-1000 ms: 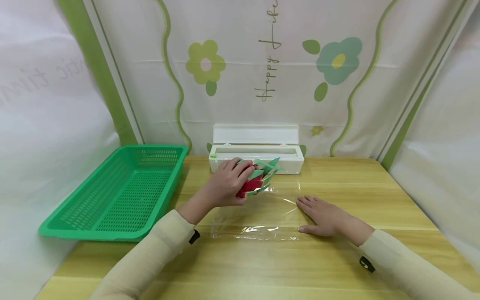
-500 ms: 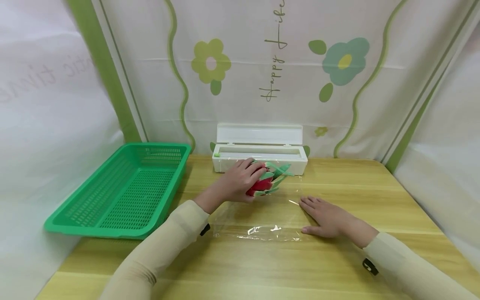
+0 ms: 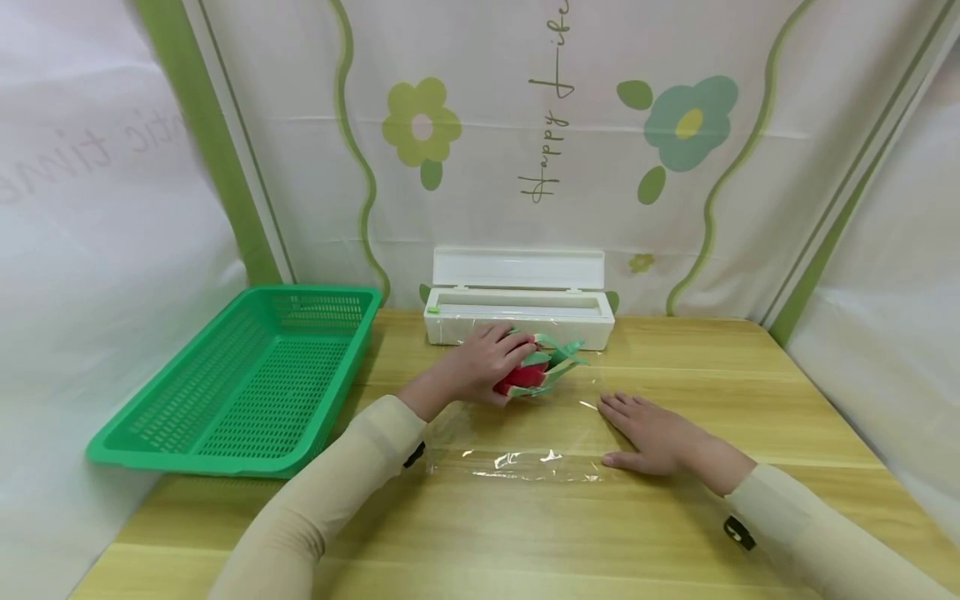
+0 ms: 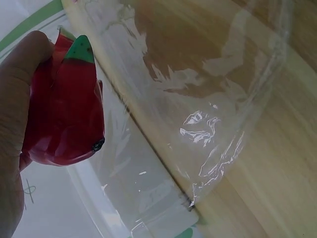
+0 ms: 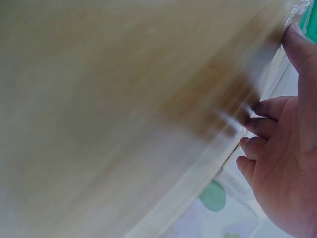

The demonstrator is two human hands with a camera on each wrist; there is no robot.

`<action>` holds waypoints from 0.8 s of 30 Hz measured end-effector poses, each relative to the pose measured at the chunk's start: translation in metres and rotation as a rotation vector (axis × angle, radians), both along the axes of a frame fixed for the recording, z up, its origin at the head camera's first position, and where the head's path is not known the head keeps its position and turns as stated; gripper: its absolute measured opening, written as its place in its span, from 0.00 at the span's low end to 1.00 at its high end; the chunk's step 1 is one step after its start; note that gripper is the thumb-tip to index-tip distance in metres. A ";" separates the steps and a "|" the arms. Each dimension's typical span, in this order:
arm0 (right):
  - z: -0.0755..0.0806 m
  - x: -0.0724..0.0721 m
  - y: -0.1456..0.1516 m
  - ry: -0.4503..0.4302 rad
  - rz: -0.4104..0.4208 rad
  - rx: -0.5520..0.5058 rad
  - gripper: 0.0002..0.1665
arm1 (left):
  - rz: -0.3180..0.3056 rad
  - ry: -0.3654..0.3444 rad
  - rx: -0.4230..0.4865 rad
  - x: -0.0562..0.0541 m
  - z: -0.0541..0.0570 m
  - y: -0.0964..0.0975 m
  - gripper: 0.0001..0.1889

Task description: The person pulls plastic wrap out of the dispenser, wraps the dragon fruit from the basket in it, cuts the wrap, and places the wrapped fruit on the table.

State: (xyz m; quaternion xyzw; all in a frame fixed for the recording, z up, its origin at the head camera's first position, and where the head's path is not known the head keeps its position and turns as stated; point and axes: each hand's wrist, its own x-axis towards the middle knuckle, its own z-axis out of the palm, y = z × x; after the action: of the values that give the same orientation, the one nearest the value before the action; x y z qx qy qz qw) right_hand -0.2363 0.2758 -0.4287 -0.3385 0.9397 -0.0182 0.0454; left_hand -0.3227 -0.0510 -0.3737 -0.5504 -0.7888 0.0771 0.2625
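Note:
My left hand (image 3: pixel 480 364) grips a red dragon fruit (image 3: pixel 525 377) with green-tipped scales, over the far part of a sheet of clear plastic wrap (image 3: pixel 517 433). In the left wrist view the dragon fruit (image 4: pixel 67 109) shows its rounded red end against the palm, and the crinkled wrap (image 4: pixel 203 124) spreads beside it. My right hand (image 3: pixel 651 435) lies with fingers extended at the wrap's right edge. From the right wrist view, that hand's fingertips (image 5: pixel 253 124) touch the tabletop. Whether the fruit's underside touches the wrap is hidden.
Behind the fruit stands a white wrap dispenser box (image 3: pixel 525 329) with its lid raised, and the wrap reaches its front. A green perforated basket (image 3: pixel 300 462) sits at the left on the wooden table (image 3: pixel 525 542). A printed curtain (image 3: pixel 487 208) encloses the back and sides.
The left hand has carried the dragon fruit slightly to the right and lowered it a little. The right hand keeps its place at the wrap's edge. The head view has shifted slightly.

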 end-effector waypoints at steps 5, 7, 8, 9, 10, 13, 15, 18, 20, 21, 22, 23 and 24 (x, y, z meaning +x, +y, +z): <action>-0.001 -0.001 0.000 0.005 0.002 0.002 0.55 | -0.012 0.011 -0.012 -0.002 -0.004 0.003 0.44; -0.002 -0.001 0.000 0.007 0.004 0.001 0.55 | -0.012 0.026 -0.023 -0.003 -0.005 0.004 0.42; -0.002 -0.001 0.000 0.006 0.006 -0.001 0.55 | -0.012 0.032 -0.030 -0.003 -0.006 0.005 0.42; -0.001 -0.001 0.001 0.006 0.007 -0.002 0.55 | -0.013 0.034 -0.036 -0.003 -0.006 0.005 0.41; -0.001 -0.001 0.001 0.004 0.007 -0.003 0.55 | -0.013 0.037 -0.040 -0.003 -0.007 0.006 0.40; -0.001 -0.001 0.001 0.005 0.010 -0.005 0.55 | -0.015 0.034 -0.046 -0.003 -0.009 0.006 0.39; 0.000 -0.001 0.001 0.008 0.011 -0.003 0.55 | -0.014 0.040 -0.052 -0.004 -0.010 0.005 0.39; 0.000 -0.002 0.001 0.009 0.012 -0.001 0.55 | -0.011 0.062 -0.069 -0.004 -0.011 0.005 0.39; 0.000 -0.001 0.001 0.007 0.009 0.003 0.55 | -0.014 0.073 -0.080 -0.004 -0.013 0.005 0.39; 0.000 -0.001 0.001 0.005 0.007 0.003 0.55 | -0.016 0.077 -0.085 -0.004 -0.014 0.004 0.39; 0.000 -0.001 0.001 0.007 0.010 0.000 0.55 | -0.017 0.076 -0.088 -0.004 -0.014 0.005 0.39; 0.000 -0.001 0.001 0.006 0.007 0.002 0.55 | -0.017 0.072 -0.091 -0.004 -0.015 0.005 0.39; 0.000 0.000 0.002 0.006 0.005 0.003 0.55 | -0.016 0.068 -0.092 -0.004 -0.016 0.005 0.39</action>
State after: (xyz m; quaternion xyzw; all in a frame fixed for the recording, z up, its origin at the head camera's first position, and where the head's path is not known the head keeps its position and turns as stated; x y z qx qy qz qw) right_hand -0.2368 0.2773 -0.4286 -0.3410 0.9389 -0.0159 0.0432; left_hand -0.3271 -0.0465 -0.3897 -0.5652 -0.7706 0.1301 0.2641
